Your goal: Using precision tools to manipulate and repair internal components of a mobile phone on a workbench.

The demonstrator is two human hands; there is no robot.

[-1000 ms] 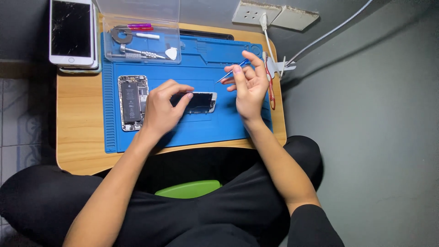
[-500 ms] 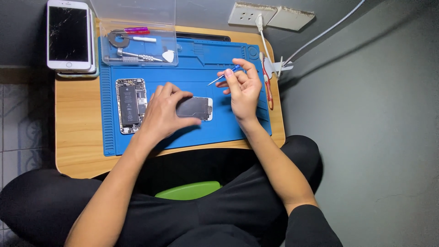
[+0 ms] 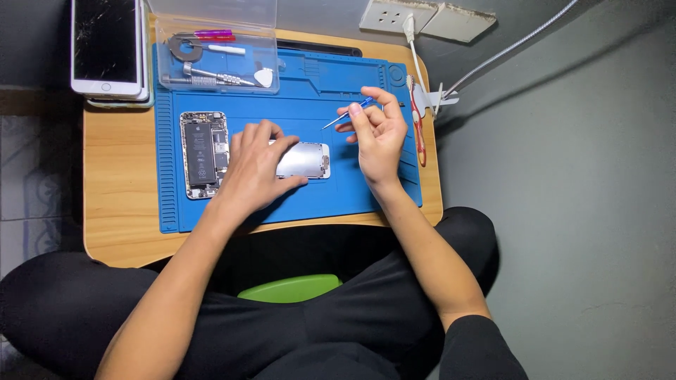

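Two phones at far left: a stack (image 3: 107,48) with a cracked dark screen on top lies at the back left corner of your worktop (image 3: 120,211), off the mat.
Tool tray: a clear plastic tray (image 3: 218,62) sits on the back edge of the blue mat (image 3: 338,193), holding a pink-handled tool, a metal driver and a white pick.
Opened phone body: the phone body (image 3: 203,153) lies face-open on the left part of the mat, battery and boards showing, just beside your left hand.
Left hand: your left hand (image 3: 255,169) is spread flat, fingers pressed down on the left end of the screen panel to pin it.
Screen panel: the detached panel (image 3: 306,160) lies back side up, silvery plate showing, in the middle of the mat between your hands.
Right hand: your right hand (image 3: 379,134) pinches a thin blue-handled screwdriver (image 3: 347,113) between thumb and fingers, tip aimed down-left, lifted clear of the panel.
Step in hand: by my reading, you are working the small screws on the panel's back plate.
Next move: it likely calls for seating the tip squarely in a screw head while your left hand holds the panel steady.
Far right: red-handled tweezers (image 3: 418,127) lie along the mat's right edge.
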